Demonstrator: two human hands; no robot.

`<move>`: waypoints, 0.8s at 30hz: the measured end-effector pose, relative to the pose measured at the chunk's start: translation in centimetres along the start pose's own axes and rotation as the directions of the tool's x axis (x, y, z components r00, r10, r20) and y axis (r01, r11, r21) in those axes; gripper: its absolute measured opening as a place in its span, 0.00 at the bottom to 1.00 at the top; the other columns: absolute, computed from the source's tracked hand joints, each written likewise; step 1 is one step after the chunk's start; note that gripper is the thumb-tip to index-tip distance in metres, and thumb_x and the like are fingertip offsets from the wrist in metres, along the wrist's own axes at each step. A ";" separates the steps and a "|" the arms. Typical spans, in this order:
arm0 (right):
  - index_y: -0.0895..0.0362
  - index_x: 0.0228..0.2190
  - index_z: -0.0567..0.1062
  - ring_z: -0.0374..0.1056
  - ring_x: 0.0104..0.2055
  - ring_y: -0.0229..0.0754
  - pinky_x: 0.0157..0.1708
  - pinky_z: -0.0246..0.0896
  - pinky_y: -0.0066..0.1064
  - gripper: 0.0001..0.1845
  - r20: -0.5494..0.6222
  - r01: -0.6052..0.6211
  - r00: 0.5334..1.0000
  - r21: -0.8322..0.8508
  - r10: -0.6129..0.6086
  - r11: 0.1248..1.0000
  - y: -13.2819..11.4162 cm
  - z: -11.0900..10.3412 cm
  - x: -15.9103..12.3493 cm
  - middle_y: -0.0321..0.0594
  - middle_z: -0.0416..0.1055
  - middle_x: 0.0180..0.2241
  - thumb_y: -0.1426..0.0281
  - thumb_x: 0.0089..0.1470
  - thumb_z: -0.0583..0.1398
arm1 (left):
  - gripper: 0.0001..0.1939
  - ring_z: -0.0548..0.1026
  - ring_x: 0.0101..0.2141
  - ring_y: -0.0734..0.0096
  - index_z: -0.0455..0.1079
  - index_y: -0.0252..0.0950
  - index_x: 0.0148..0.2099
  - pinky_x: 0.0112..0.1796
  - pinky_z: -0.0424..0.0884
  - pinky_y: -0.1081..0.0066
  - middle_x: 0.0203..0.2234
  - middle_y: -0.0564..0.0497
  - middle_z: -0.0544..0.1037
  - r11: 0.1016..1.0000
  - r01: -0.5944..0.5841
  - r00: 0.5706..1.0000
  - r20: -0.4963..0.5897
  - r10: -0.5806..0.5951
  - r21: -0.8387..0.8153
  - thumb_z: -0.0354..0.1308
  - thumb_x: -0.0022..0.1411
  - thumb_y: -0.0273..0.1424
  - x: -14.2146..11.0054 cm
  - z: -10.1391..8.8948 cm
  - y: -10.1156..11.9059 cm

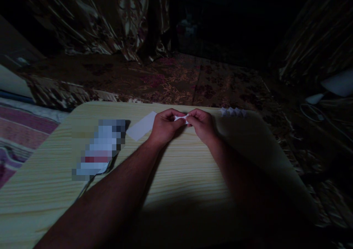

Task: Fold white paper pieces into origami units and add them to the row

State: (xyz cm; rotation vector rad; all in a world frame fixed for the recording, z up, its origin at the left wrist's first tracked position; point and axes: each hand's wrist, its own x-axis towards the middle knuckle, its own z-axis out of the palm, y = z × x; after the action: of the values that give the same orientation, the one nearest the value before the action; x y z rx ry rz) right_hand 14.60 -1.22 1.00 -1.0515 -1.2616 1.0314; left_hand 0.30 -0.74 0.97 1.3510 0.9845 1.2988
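Observation:
Between the fingertips of both hands is a small folded piece of white paper [180, 118], partly covered by the fingers. My left hand [167, 125] pinches its left side, with the thumb lying along the near edge. My right hand [200, 122] grips the other end between thumb and fingers. A flat white sheet of paper [141, 126] lies on the table just left of my left hand. Several small folded white paper pieces [233, 111] stand in a row near the far edge, to the right of my right hand.
The pale wood-grain table [182, 175] has rounded far corners. On its left lies a phone-like device [99, 149], blurred out, with a cable [84, 188] running toward me. Patterned fabric [165, 76] covers a surface behind. A white cable [311, 113] hangs at the dark right side.

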 end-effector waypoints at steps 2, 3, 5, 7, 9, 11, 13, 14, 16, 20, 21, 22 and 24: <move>0.58 0.24 0.71 0.61 0.21 0.32 0.23 0.55 0.26 0.06 0.004 -0.005 1.000 0.005 0.005 1.000 0.1 0.0 0.0 0.30 0.66 0.18 0.68 0.43 0.62 | 0.11 0.70 0.22 0.75 0.75 0.34 0.34 0.26 0.64 0.74 0.23 0.51 0.77 1.000 0.005 1.000 0.005 -0.005 -0.004 0.67 0.46 0.33 0.0 0.0 0.0; 0.58 0.24 0.71 0.61 0.21 0.33 0.23 0.55 0.26 0.06 0.006 -0.007 1.000 0.009 0.007 1.000 0.1 -0.1 0.1 0.30 0.66 0.18 0.68 0.43 0.62 | 0.11 0.70 0.23 0.75 0.75 0.34 0.34 0.26 0.64 0.74 0.24 0.51 0.77 1.000 0.008 1.000 0.005 -0.008 -0.006 0.66 0.46 0.33 0.0 0.0 0.1; 0.57 0.24 0.71 0.61 0.21 0.33 0.23 0.55 0.26 0.05 0.010 -0.010 1.000 0.007 0.010 1.000 0.1 -0.1 0.1 0.30 0.66 0.18 0.68 0.44 0.61 | 0.11 0.70 0.23 0.75 0.75 0.34 0.34 0.26 0.64 0.74 0.24 0.51 0.77 1.000 0.014 1.000 0.006 -0.014 -0.009 0.66 0.46 0.32 -0.1 0.0 0.1; 0.57 0.23 0.71 0.61 0.21 0.32 0.23 0.55 0.26 0.05 0.008 -0.004 1.000 -0.010 0.004 1.000 0.1 -0.1 0.1 0.30 0.65 0.18 0.69 0.43 0.61 | 0.11 0.71 0.23 0.74 0.75 0.34 0.34 0.27 0.65 0.74 0.24 0.51 0.77 1.000 0.014 1.000 0.008 -0.014 -0.011 0.67 0.45 0.32 -0.1 0.0 0.2; 0.57 0.23 0.71 0.61 0.21 0.33 0.23 0.55 0.26 0.05 0.004 0.010 1.000 -0.024 -0.010 1.000 0.1 -0.2 0.1 0.30 0.65 0.17 0.69 0.43 0.62 | 0.11 0.71 0.24 0.74 0.75 0.34 0.33 0.27 0.65 0.74 0.24 0.51 0.77 1.000 0.019 1.000 0.013 -0.018 -0.023 0.67 0.45 0.32 -0.1 0.0 0.2; 0.57 0.23 0.72 0.62 0.22 0.33 0.24 0.56 0.26 0.05 0.002 0.000 1.000 -0.009 0.000 1.000 0.0 -0.1 0.1 0.31 0.66 0.18 0.69 0.43 0.62 | 0.11 0.71 0.24 0.74 0.75 0.34 0.33 0.27 0.65 0.74 0.24 0.51 0.78 0.998 0.034 0.999 0.004 -0.034 -0.046 0.67 0.44 0.31 0.0 0.0 0.3; 0.58 0.25 0.73 0.63 0.22 0.33 0.24 0.57 0.26 0.06 0.013 -0.045 0.999 0.032 0.044 0.998 -0.1 -0.1 0.1 0.32 0.68 0.19 0.67 0.44 0.62 | 0.11 0.70 0.23 0.75 0.75 0.34 0.32 0.27 0.65 0.75 0.24 0.52 0.77 0.996 0.043 0.998 -0.031 -0.046 -0.081 0.67 0.44 0.30 0.0 0.0 0.3; 0.58 0.26 0.73 0.64 0.23 0.34 0.25 0.58 0.26 0.07 0.022 -0.073 0.997 0.053 0.072 0.996 -0.1 -0.1 0.1 0.32 0.69 0.20 0.66 0.45 0.62 | 0.11 0.70 0.23 0.76 0.75 0.34 0.32 0.27 0.64 0.75 0.24 0.52 0.77 0.994 0.043 0.997 -0.055 -0.049 -0.105 0.67 0.43 0.30 0.1 0.0 0.3; 0.58 0.27 0.74 0.65 0.23 0.34 0.25 0.60 0.27 0.09 0.038 -0.116 0.993 0.083 0.113 0.990 -0.2 -0.2 0.1 0.33 0.70 0.21 0.64 0.46 0.61 | 0.11 0.70 0.22 0.77 0.74 0.34 0.32 0.27 0.65 0.75 0.23 0.53 0.76 0.986 0.042 0.993 -0.100 -0.058 -0.160 0.67 0.43 0.29 0.2 0.1 0.3; 0.58 0.26 0.73 0.64 0.23 0.33 0.25 0.59 0.26 0.07 0.080 -0.131 0.989 0.080 0.125 0.988 -0.3 -0.3 0.1 0.34 0.71 0.22 0.66 0.45 0.61 | 0.11 0.69 0.21 0.77 0.74 0.34 0.32 0.26 0.65 0.75 0.21 0.53 0.76 0.975 0.053 0.987 -0.135 -0.083 -0.217 0.68 0.41 0.28 0.4 0.1 0.4; 0.58 0.26 0.73 0.64 0.23 0.33 0.25 0.59 0.26 0.06 0.094 -0.128 0.988 0.078 0.121 0.989 -0.3 -0.3 0.1 0.34 0.70 0.21 0.68 0.45 0.61 | 0.11 0.69 0.21 0.77 0.74 0.34 0.31 0.26 0.65 0.75 0.21 0.53 0.75 0.973 0.056 0.987 -0.137 -0.088 -0.222 0.68 0.41 0.28 0.4 0.1 0.4; 0.58 0.25 0.73 0.63 0.22 0.33 0.25 0.59 0.26 0.05 0.105 -0.127 0.987 0.076 0.118 0.989 -0.4 -0.3 0.0 0.33 0.70 0.21 0.68 0.44 0.61 | 0.11 0.69 0.21 0.77 0.74 0.34 0.31 0.26 0.65 0.75 0.21 0.53 0.75 0.972 0.058 0.986 -0.138 -0.091 -0.228 0.68 0.41 0.28 0.4 0.1 0.4; 0.58 0.25 0.73 0.63 0.22 0.33 0.26 0.59 0.27 0.04 0.114 -0.129 0.986 0.068 0.121 0.989 -0.4 -0.3 0.0 0.33 0.69 0.20 0.70 0.43 0.61 | 0.11 0.70 0.22 0.77 0.74 0.34 0.31 0.27 0.66 0.75 0.21 0.53 0.75 0.969 0.059 0.987 -0.133 -0.093 -0.238 0.68 0.41 0.28 0.4 0.1 0.5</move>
State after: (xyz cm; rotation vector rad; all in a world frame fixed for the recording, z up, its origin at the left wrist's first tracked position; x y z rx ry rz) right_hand 14.89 -1.29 1.42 -1.0380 -1.2468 1.2384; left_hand 0.38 -0.48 1.52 1.0430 0.9376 1.4200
